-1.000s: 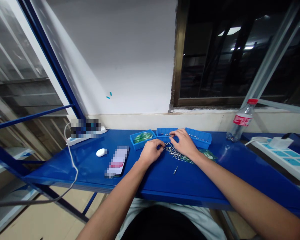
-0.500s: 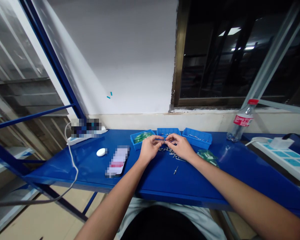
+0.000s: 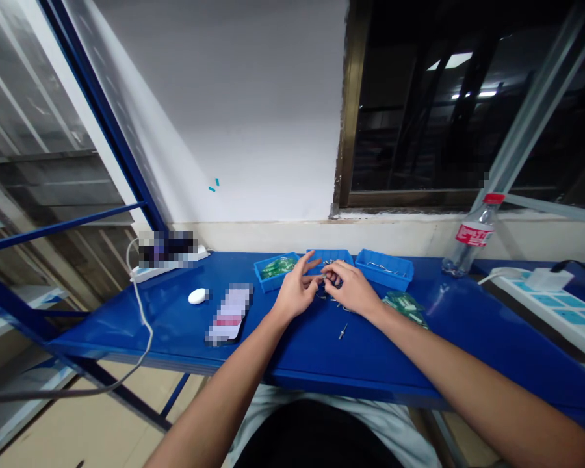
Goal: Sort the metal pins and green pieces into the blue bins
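Observation:
My left hand (image 3: 297,286) is over the blue table, its fingers spread apart with nothing visible in them. Close beside it, my right hand (image 3: 351,287) curls its fingers together around a small metal piece that looks like a rivet (image 3: 324,278); the fingers partly hide it. Beneath both hands lies a pile of small metal rivets (image 3: 332,301), mostly covered by the right hand. One loose rivet (image 3: 342,332) rests apart, nearer the front edge. Behind the hands stand a blue bin (image 3: 268,284) of green packets, a middle blue bin (image 3: 316,253) holding metal pieces and a right blue bin (image 3: 394,281) with a few rivets.
Green packets (image 3: 405,307) lie right of my right hand. On the left are a phone (image 3: 231,314) and a white oval object (image 3: 197,296). A bottle (image 3: 472,237) stands at the back right by a power strip (image 3: 556,309). Another strip (image 3: 170,265) lies back left.
My left fingers have opened and lifted from the fingertip contact with my right hand. My right hand has curled and moved slightly lower over the pile.

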A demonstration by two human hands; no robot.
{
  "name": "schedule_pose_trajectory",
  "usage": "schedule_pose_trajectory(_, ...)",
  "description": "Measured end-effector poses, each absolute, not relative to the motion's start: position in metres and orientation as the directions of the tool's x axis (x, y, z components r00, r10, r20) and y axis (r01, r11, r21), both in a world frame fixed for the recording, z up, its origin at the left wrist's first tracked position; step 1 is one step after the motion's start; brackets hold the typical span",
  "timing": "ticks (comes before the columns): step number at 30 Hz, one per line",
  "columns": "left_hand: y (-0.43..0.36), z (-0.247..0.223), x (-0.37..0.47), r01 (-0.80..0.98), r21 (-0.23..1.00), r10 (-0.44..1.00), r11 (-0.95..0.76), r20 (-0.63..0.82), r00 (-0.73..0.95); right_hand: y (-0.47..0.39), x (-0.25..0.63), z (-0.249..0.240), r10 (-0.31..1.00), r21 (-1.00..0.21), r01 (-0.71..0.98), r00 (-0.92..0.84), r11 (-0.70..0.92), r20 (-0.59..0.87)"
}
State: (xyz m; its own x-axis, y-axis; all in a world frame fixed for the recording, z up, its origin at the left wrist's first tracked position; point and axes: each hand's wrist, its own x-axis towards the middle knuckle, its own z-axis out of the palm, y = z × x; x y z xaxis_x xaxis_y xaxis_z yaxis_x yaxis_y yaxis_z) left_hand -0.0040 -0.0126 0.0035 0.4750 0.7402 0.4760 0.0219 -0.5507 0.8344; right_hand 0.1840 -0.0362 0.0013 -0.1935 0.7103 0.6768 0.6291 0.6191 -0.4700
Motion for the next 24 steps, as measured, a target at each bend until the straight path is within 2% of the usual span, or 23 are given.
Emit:
schedule_pose_trajectory(3,-0.012,0.004,-0.001,0.051,0.834,0.752,-0.550,0.467,0.465,-0.033,0.186,0.002,0.732,-0.466,0.663,-0.185,0.586,0.656)
schedule_pose_trajectory(6,-0.013,0.008,-0.001,0.174,0.802,0.770,-0.571,0.451,0.451,-0.030,0.188,0.002,0.746,-0.496,0.663,-0.144,0.560,0.650)
schedule_pose_trajectory(11,-0.017,0.019,-0.006,0.362,0.706,0.772,-0.609,0.425,0.472,-0.029,0.188,-0.001,0.771,-0.600,0.556,-0.125,0.575,0.624)
schedule_pose_trajectory(17,-0.016,0.019,-0.007,0.385,0.727,0.808,-0.569,0.405,0.429,-0.035,0.186,0.000,0.773,-0.593,0.549,-0.171,0.589,0.611)
schedule_pose_trajectory(24,-0.010,0.011,-0.006,0.363,0.759,0.832,-0.540,0.416,0.367,-0.035,0.183,0.002,0.871,-0.764,0.463,-0.035,0.449,0.490)
